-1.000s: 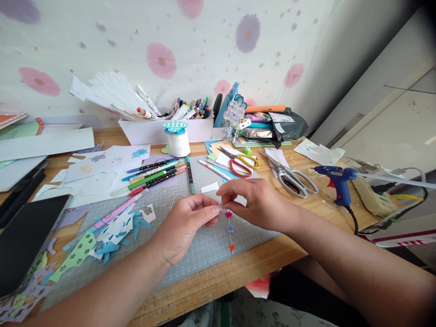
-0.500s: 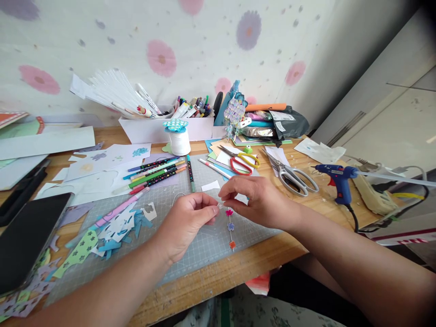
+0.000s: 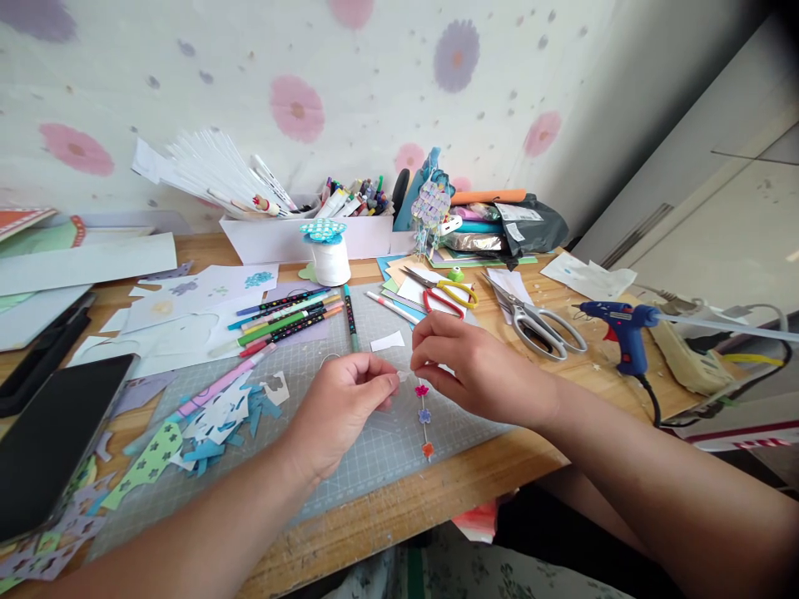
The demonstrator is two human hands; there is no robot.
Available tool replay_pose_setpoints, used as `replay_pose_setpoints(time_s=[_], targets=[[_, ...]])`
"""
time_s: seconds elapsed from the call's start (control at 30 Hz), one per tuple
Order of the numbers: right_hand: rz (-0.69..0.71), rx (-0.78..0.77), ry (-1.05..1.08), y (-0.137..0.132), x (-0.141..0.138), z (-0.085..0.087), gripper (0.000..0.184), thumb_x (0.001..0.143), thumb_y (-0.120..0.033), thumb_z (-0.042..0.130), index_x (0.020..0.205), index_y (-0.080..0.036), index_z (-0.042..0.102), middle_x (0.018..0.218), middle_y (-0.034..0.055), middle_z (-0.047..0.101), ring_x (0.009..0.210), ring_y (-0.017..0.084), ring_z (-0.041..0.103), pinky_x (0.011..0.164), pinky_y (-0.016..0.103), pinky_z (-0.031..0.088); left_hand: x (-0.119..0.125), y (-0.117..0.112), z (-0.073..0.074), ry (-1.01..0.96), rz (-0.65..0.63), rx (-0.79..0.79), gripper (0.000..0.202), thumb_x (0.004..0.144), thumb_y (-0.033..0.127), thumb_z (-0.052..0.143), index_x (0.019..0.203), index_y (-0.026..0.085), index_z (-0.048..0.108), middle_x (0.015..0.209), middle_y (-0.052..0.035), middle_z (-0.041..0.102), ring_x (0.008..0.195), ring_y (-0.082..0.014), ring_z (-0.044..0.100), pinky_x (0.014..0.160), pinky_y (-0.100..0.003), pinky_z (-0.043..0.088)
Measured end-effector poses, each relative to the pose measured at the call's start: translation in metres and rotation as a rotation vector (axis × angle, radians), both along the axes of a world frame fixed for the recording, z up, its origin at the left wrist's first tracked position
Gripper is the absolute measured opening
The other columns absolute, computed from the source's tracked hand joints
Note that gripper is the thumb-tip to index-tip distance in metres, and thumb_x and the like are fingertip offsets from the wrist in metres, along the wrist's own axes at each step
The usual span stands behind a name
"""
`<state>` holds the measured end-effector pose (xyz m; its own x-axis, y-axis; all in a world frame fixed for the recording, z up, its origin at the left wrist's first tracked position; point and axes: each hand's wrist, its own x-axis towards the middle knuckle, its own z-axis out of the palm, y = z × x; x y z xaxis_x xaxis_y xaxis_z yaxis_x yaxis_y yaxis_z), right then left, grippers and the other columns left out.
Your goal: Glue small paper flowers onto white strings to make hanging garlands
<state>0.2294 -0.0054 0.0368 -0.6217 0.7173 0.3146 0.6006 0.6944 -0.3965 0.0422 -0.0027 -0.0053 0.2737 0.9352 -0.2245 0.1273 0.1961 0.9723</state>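
Note:
Over the middle of the grey cutting mat (image 3: 374, 453), my left hand (image 3: 349, 403) pinches thin white string (image 3: 403, 376) between thumb and forefinger. A loop of it curves out behind the knuckles. Close to its right, my right hand (image 3: 465, 362) has its thumb and fingers pinched together at the string; the exact hold is hidden by the fingers. Below the right fingers runs a string of small paper flowers (image 3: 425, 416), pink, purple and orange from top to bottom. A small white paper scrap (image 3: 387, 340) lies just beyond the hands.
Several markers (image 3: 287, 320) and paper offcuts (image 3: 218, 416) lie left, beside a phone (image 3: 56, 441). Behind stand a white spool (image 3: 330, 264) and a pen box (image 3: 368, 237). Red-and-yellow scissors (image 3: 443, 295), grey scissors (image 3: 537, 324) and a blue glue gun (image 3: 624, 329) are right.
My right hand has shifted slightly right, widening the small gap between the two hands. The left hand and the flower string stay almost where they were.

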Motion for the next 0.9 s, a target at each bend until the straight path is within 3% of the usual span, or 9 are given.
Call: replay_pose_setpoints(time_s=[0.37, 0.67, 0.9], targets=[[-0.079, -0.085, 0.053, 0.009, 0.0, -0.011, 0.01, 0.083, -0.008, 0.054, 0.077, -0.013, 0.059, 0.077, 0.0036, 0.058, 0.07, 0.013, 0.052, 0.066, 0.026, 0.042, 0.001, -0.001, 0.004, 0.014, -0.043, 0.049, 0.011, 0.073, 0.027, 0.064, 0.071, 0.017, 0.064, 0.064, 0.0021, 0.061, 0.064, -0.013, 0.055, 0.063, -0.026, 0.042], [-0.047, -0.16, 0.104, 0.014, 0.001, -0.016, 0.009, 0.083, -0.009, 0.054, 0.076, -0.014, 0.058, 0.074, 0.0014, 0.059, 0.067, 0.011, 0.05, 0.062, 0.024, 0.039, -0.002, -0.002, 0.003, -0.042, -0.063, 0.07, 0.006, 0.072, 0.024, 0.064, 0.071, 0.018, 0.063, 0.065, 0.0027, 0.06, 0.064, -0.0118, 0.053, 0.063, -0.025, 0.04], [-0.05, -0.176, 0.153, 0.012, 0.001, -0.016, 0.009, 0.083, -0.01, 0.053, 0.076, -0.015, 0.058, 0.074, 0.0013, 0.059, 0.067, 0.011, 0.051, 0.063, 0.025, 0.041, -0.003, -0.001, 0.004, -0.14, -0.052, 0.0, 0.005, 0.071, 0.023, 0.065, 0.07, 0.019, 0.063, 0.063, 0.0028, 0.059, 0.065, -0.0129, 0.054, 0.066, -0.028, 0.041]])
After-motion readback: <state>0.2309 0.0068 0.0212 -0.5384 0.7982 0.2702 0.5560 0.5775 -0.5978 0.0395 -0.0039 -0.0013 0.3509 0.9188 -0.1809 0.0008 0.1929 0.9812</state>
